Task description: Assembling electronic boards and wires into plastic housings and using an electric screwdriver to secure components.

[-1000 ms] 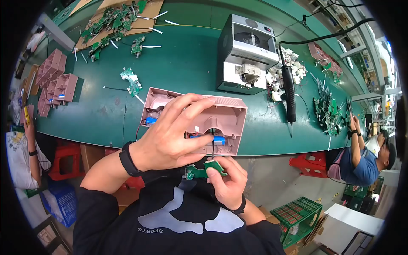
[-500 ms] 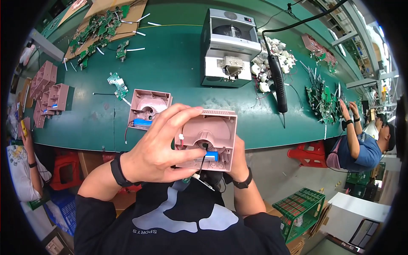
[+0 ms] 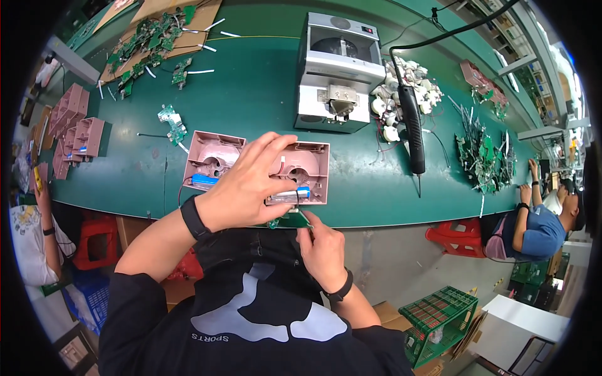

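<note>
A pink plastic housing rests near the table's front edge, touching or nearly touching a similar pink housing on its left. My left hand grips the right-hand housing, fingers over its far wall and thumb by the blue battery inside. A black wire runs from this housing down to a small green circuit board at its near side. My right hand pinches that board's edge between thumb and finger. In the left housing lies another blue battery, partly behind my left wrist.
A grey machine stands at the back, beside a pile of white parts. A black handheld tool hangs on its cable. A loose board lies left; several boards are heaped farther back. Co-workers sit at both sides.
The right-hand housing has come down from a raised hold onto the table, beside the other housing. My right hand has moved from behind it to the circuit board at the near side.
</note>
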